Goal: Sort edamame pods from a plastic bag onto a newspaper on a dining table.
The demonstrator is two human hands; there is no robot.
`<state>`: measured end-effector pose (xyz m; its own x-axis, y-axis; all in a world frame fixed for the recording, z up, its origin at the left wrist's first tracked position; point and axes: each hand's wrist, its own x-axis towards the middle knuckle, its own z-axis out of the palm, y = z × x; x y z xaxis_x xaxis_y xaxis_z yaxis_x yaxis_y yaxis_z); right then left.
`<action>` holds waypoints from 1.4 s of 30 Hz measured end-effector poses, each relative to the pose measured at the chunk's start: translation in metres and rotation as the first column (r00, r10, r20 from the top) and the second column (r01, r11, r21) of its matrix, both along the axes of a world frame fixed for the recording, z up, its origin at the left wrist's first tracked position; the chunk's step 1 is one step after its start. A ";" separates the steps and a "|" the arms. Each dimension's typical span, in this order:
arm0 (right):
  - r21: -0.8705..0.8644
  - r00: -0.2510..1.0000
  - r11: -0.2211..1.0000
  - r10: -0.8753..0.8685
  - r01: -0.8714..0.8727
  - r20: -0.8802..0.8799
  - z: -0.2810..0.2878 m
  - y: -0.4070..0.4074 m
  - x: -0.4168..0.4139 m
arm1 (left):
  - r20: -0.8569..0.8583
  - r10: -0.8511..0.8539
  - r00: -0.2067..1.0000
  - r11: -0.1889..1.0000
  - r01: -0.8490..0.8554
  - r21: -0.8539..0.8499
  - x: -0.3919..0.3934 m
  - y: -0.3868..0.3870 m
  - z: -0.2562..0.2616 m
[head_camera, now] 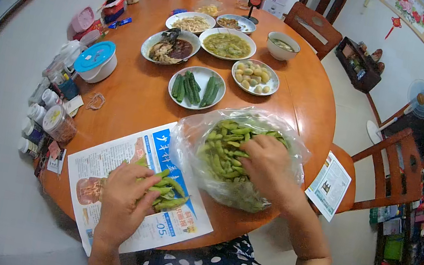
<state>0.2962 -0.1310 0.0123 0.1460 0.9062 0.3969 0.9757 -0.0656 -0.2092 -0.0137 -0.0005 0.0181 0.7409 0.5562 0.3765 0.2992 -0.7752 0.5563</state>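
Note:
A clear plastic bag (189, 141) full of green soybean pods (222, 157) lies wide at its mouth near the table's front edge. My right hand (268, 163) reaches into it, fingers curled down on the pods; whether it grips any is hidden. To the left, a printed newspaper (148, 235) is spread on the table. A small heap of green pods (170, 193) rests on it. My left hand (127, 198) is over the left side of this heap, thumb and fingers touching the pods, some of which are under the palm. Its exact grip cannot be made out.
Beyond the bag stand plates of okra (198, 88) and small oval yellowish food (255, 76), several other dishes and a soup bowl (283, 47). A blue-lidded tub (95, 62), jars and bottles line the left wall. A wooden chair (386, 170) bearing a printed sheet (329, 188) is at right.

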 end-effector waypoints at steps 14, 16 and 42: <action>-0.128 0.995 0.987 -0.098 0.101 0.029 -0.014 -0.011 0.019 | -0.031 -0.122 0.992 0.992 0.123 0.039 0.023 -0.013 0.008; -0.097 0.996 0.991 -0.093 0.093 0.010 -0.014 -0.009 0.019 | -0.031 -0.125 0.992 0.991 0.126 0.045 0.023 -0.012 0.007; 0.052 0.977 0.987 0.159 -0.153 -0.142 0.007 -0.016 -0.007 | 0.006 0.134 0.991 0.984 -0.134 0.118 -0.007 0.006 0.004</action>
<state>0.2889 -0.1465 0.0194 0.0629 0.9058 0.4191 0.9321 0.0968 -0.3491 -0.0205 0.0051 0.0221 0.6636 0.6019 0.4442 0.4056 -0.7884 0.4625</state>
